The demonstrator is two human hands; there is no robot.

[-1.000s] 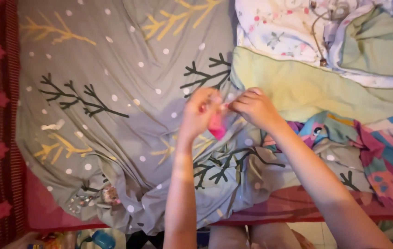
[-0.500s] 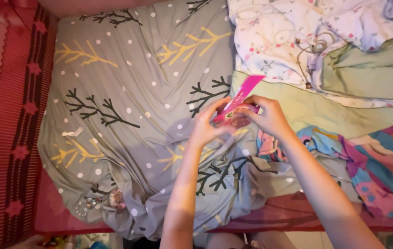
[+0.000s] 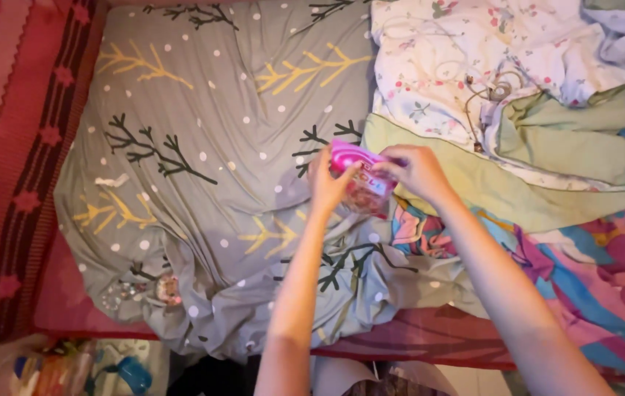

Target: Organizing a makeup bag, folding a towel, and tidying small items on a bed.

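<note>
Both my hands hold a small pink packet (image 3: 361,174) above the bed. My left hand (image 3: 328,183) grips its left side with the thumb on the front. My right hand (image 3: 416,172) pinches its upper right edge. Part of the packet looks clear, with something reddish inside that I cannot make out. Below the hands lies a grey sheet (image 3: 217,147) printed with yellow and dark branches and white dots.
A pale green blanket (image 3: 517,183) and a white floral cloth (image 3: 459,59) with a coiled cable (image 3: 492,92) lie to the right. A colourful cartoon blanket (image 3: 591,271) covers the lower right. A red patterned mattress edge (image 3: 19,183) runs down the left. Bottles (image 3: 118,370) stand on the floor below.
The pink packet went from upright and edge-on to lying flatter, its front facing me. Both hands shifted slightly up with it. The camera view moved down and right.
</note>
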